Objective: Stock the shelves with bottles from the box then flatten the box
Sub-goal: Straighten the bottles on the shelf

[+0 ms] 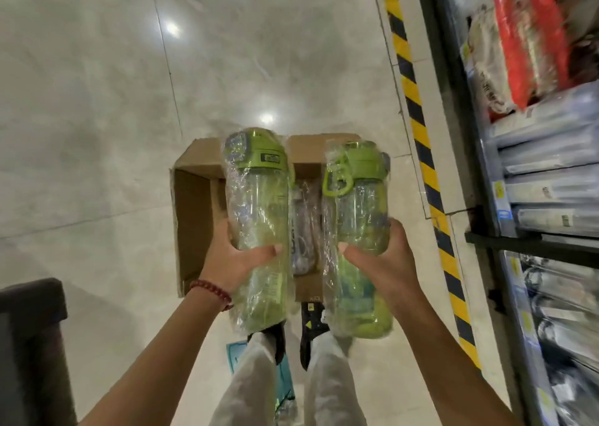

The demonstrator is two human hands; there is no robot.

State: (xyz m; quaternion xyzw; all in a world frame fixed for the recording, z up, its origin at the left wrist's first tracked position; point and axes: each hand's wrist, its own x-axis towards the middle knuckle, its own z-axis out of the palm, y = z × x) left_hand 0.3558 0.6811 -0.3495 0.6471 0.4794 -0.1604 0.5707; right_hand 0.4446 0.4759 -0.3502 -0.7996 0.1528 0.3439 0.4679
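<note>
A green bottle (257,205) is gripped in the left hand (233,260), another bottle (356,224) in the right hand (385,260), above the box (191,198). The shelves (534,198) are nearer the right hand.

Bottles (259,198) clear green plastic, crinkled glossy wrap; box (191,205) matt cardboard; floor (97,101) glossy.

Open brown cardboard box (194,211): interior mostly hidden behind two held bottles. Wrapped bottle in box (301,224): colour unclear. Blurred packaged goods on dark metal shelving (547,179), cut off by right edge; labels unreadable.
</note>
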